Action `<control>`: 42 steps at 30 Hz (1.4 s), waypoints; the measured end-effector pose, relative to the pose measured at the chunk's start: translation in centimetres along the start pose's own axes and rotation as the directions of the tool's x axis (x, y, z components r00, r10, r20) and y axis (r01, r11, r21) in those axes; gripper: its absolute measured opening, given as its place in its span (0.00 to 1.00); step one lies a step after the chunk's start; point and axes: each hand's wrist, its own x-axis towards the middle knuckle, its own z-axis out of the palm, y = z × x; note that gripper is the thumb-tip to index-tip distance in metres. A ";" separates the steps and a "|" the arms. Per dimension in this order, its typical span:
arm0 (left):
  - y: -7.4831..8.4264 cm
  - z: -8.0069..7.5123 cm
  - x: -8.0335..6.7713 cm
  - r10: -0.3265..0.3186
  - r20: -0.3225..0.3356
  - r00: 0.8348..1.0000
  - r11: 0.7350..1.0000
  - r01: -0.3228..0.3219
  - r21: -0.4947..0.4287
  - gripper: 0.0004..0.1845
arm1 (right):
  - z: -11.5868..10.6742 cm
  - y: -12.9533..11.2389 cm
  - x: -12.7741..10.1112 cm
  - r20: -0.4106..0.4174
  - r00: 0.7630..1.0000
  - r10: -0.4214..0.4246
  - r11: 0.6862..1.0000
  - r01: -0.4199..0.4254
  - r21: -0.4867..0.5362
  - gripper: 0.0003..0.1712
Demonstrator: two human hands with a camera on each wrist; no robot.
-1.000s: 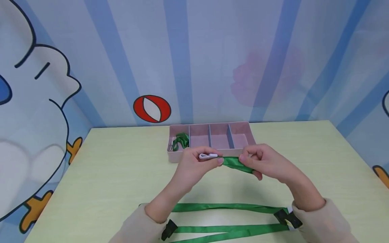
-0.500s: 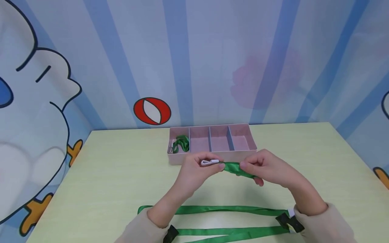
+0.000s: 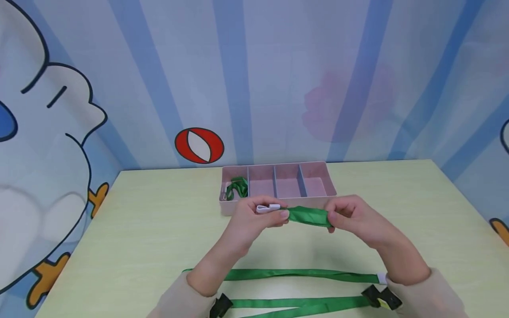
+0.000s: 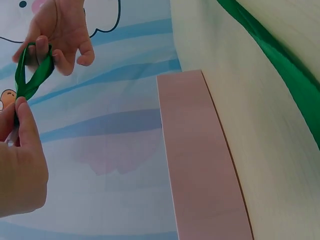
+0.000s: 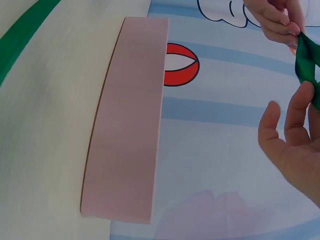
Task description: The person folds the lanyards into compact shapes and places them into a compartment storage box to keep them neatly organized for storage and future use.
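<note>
Up above the tabletop [image 3: 159,229], just in front of the pink divided tray [image 3: 278,168]: folded green lanyard [image 3: 308,216], stretched between both hands. Left hand [image 3: 254,221] at the 9 o'clock end, grip pinched on the ribbon right beside the white clip [image 3: 268,207]. Right hand [image 3: 351,218] at the 3 o'clock end, grip pinched round the folded loop. Inside the tray's leftmost compartment, another bundled green lanyard [image 3: 236,187]. Toward 6 o'clock, flat on the tabletop, two long green straps [image 3: 298,274] with black buckles [image 3: 220,304], near the sleeves.
</note>
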 end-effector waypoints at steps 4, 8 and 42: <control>0.2 -0.2 0.1 -0.013 0.002 1.000 1.000 0.013 -0.007 0.14 | 0.2 0.4 -0.2 0.013 0.995 -0.101 0.993 0.101 0.058 0.13; 0.6 -0.4 0.0 -0.014 -0.008 1.000 1.000 0.013 -0.015 0.14 | 0.1 0.8 -0.3 0.008 0.986 -0.166 0.980 0.164 0.109 0.14; -1.5 0.2 0.7 -0.012 -0.202 0.979 0.999 0.005 -0.032 0.13 | 2.7 -0.7 1.9 -0.638 0.749 0.178 0.846 -0.448 -0.290 0.06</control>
